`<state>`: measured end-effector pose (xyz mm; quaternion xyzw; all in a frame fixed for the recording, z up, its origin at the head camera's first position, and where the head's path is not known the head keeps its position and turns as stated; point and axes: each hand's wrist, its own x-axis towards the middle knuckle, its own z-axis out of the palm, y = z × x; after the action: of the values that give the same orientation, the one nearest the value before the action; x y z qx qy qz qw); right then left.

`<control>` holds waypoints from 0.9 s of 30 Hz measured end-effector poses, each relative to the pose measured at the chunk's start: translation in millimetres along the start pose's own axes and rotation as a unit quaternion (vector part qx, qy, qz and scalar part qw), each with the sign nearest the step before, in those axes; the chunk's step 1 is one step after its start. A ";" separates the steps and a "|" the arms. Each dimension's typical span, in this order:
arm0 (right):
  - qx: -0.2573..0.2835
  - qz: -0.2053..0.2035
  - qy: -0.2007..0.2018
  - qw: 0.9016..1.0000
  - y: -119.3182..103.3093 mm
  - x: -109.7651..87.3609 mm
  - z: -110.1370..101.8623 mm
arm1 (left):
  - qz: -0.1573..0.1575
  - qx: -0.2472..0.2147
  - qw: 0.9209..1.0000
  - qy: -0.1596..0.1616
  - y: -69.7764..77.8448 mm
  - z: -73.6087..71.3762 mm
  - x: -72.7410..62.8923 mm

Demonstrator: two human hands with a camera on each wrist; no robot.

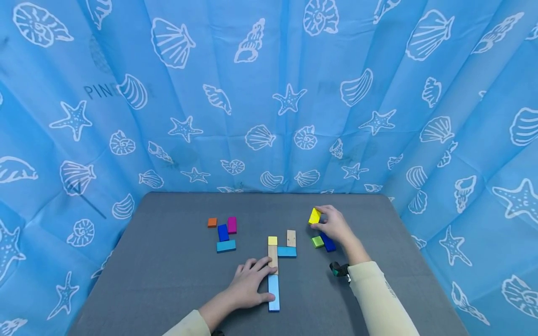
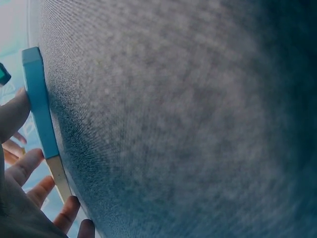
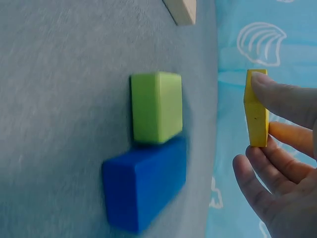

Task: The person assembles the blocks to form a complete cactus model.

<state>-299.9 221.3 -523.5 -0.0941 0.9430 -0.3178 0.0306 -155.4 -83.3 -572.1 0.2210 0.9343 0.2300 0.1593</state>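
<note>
Thumb and fingertips of the right hand (image 1: 335, 227) pinch a yellow block (image 1: 314, 216), fingers parted just its width; smooth painted finish, flat angular faces, shown clear of the tabletop in the right wrist view. Landmark: light-blue block (image 1: 273, 294), long, straight-edged, flat on the table. Yellow block is beyond it, off to the right. Left hand (image 1: 249, 285) lies along the landmark's left side, fingers spread, thumb touching it, fingertips on the bare-grain wooden block (image 1: 272, 252) that continues from its far end. Past that, same line: small pale-yellow block (image 1: 272, 241), square top.

Right of and beyond landmark: cyan block (image 1: 287, 252), rectangular, set crosswise against the wooden one; short knotted wood block (image 1: 291, 238) upright to it. Farther right: lime-green block (image 1: 317, 241), stubby, touching dark-blue block (image 1: 328, 242), oblong, crisp edges.

Left of and beyond landmark: orange block (image 1: 212, 222), magenta block (image 1: 232, 225), royal-blue block (image 1: 223, 233), turquoise block (image 1: 226, 246), all painted, box-shaped. Table (image 1: 168, 280): grey woven cloth. Curtain (image 1: 269, 163) beyond landmark: creased blue sheet, white shell and starfish outlines.
</note>
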 end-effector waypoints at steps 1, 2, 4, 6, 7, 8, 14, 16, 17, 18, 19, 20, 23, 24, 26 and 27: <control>0.000 -0.005 -0.001 1.000 -1.1 1.5 1.3 | 0.000 0.001 1.000 0.000 0.1 -0.1 0.1; 0.002 -0.005 -0.003 1.000 -2.1 3.4 2.9 | 0.000 0.002 1.000 0.000 0.2 -0.1 0.2; 0.006 -0.012 -0.005 1.000 -4.2 6.6 6.1 | -0.001 0.002 1.000 0.000 0.2 0.2 0.5; 0.011 -0.017 -0.008 1.000 -6.6 9.8 9.7 | -0.002 0.003 1.000 0.000 0.4 0.2 0.8; 0.014 -0.019 -0.010 1.000 -7.6 11.6 12.0 | -0.003 0.003 1.000 0.000 0.4 0.2 1.0; 0.018 -0.018 -0.013 1.000 -9.0 13.1 14.2 | -0.004 0.004 1.000 0.000 0.3 0.2 1.1; 0.022 -0.019 -0.030 0.999 -15.5 21.8 28.6 | -0.006 0.010 1.000 -0.002 -1.3 1.3 2.2; 0.020 -0.020 -0.035 0.999 -17.0 24.5 33.1 | -0.006 0.010 1.000 -0.002 -1.6 1.5 2.5; 0.021 -0.020 -0.037 0.999 -17.2 25.8 35.4 | -0.006 0.010 1.000 -0.001 -1.7 1.2 2.4; 0.021 -0.019 -0.039 0.999 -17.0 26.9 37.6 | -0.005 0.010 1.000 -0.001 -1.7 1.2 2.4; 0.023 -0.017 -0.042 0.999 -16.5 28.0 39.7 | -0.005 0.009 1.000 -0.001 -1.7 1.2 2.3; 0.023 -0.016 -0.043 0.999 -16.0 28.7 41.7 | -0.005 0.008 1.000 -0.001 -1.6 1.3 2.3; 0.021 -0.016 -0.048 0.998 -13.8 30.3 47.7 | -0.004 0.006 1.000 -0.002 -1.4 1.3 1.9; 0.020 -0.016 -0.050 0.998 -13.5 30.6 49.4 | -0.005 0.004 1.000 -0.002 -1.1 1.4 1.7; 0.023 -0.015 -0.052 0.998 -14.0 31.1 51.8 | -0.006 0.003 1.000 -0.002 -0.7 1.0 1.4; 0.022 -0.016 -0.053 0.998 -14.3 31.4 52.7 | -0.006 0.002 1.000 -0.002 -0.5 0.4 1.2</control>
<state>-322.1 172.6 -556.7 -0.1248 0.9312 -0.3336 0.0778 -156.5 -82.9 -572.9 0.2162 0.9358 0.2263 0.1620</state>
